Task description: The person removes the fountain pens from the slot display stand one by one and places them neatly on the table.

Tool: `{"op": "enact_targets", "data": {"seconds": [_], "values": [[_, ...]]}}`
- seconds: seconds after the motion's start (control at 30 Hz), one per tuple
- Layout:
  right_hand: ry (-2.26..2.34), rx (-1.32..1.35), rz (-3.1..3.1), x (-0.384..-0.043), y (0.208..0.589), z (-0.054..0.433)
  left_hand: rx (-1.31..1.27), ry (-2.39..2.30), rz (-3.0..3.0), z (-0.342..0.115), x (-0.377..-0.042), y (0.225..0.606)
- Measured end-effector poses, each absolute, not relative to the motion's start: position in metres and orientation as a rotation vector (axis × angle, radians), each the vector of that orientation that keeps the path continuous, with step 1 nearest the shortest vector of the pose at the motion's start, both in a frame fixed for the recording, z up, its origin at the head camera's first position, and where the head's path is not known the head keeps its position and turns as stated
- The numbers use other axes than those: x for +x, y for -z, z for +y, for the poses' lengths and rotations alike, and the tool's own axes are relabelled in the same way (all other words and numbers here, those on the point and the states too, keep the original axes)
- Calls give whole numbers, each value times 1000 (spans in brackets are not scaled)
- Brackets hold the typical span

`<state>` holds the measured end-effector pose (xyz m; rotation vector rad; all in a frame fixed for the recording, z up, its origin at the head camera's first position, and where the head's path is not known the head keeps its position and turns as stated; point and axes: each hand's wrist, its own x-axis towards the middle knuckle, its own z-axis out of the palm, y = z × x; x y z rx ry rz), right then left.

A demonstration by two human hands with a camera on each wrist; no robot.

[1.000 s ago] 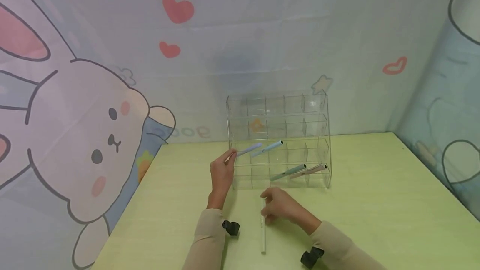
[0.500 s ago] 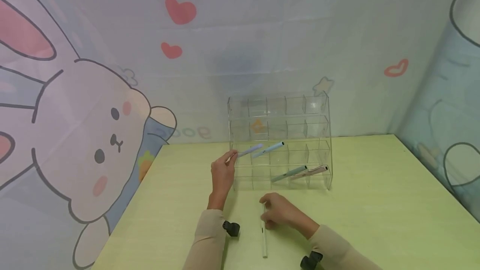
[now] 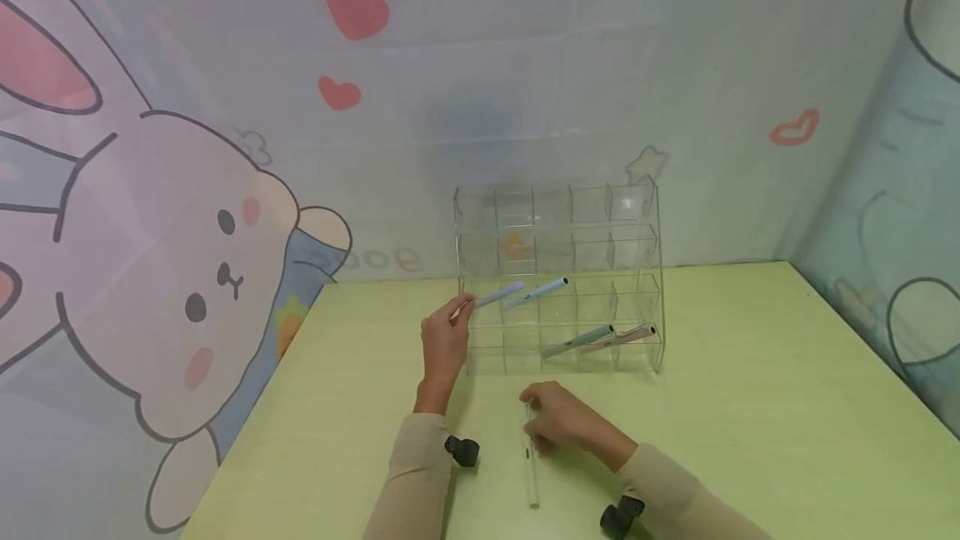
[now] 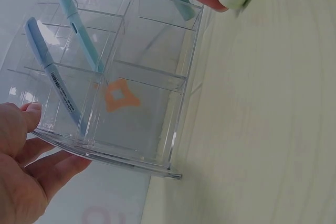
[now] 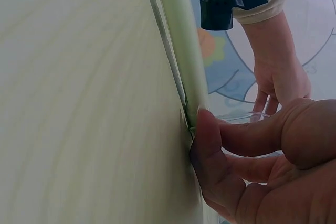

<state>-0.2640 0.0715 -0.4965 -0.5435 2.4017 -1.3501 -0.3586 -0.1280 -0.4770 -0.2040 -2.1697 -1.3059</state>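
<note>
A clear acrylic rack (image 3: pixel 555 227) with tiers of compartments stands on the table. My left hand (image 3: pixel 446 344) grips its left side panel, thumb on one face and fingers on the other in the left wrist view. Beside this hand, a lavender pen (image 3: pixel 498 295) and a light blue pen (image 3: pixel 536 294) lean in the same tier. Lower and further right are a green pen (image 3: pixel 577 342) and a pinkish-beige pen (image 3: pixel 618 338). In front of the rack, my right hand (image 3: pixel 562 419) pinches a pale green pen (image 3: pixel 531 473) by its far end, low over the tabletop.
The yellow-green table (image 3: pixel 750 407) extends to both sides of the rack. Behind it hangs a printed cloth backdrop (image 3: pixel 720 48) with a rabbit and hearts. Black wrist cameras (image 3: pixel 462 451) sit on both sleeves.
The pale green pen's near end has swung slightly to the right in my right hand. My left hand keeps its place at the rack, and the leaning pens stay put.
</note>
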Motion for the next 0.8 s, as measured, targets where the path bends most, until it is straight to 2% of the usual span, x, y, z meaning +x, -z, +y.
{"op": "enact_targets", "data": {"seconds": [0.8], "values": [[1348, -553, 2389, -265, 498, 72, -221, 1314, -2172, -128, -360, 478]]}}
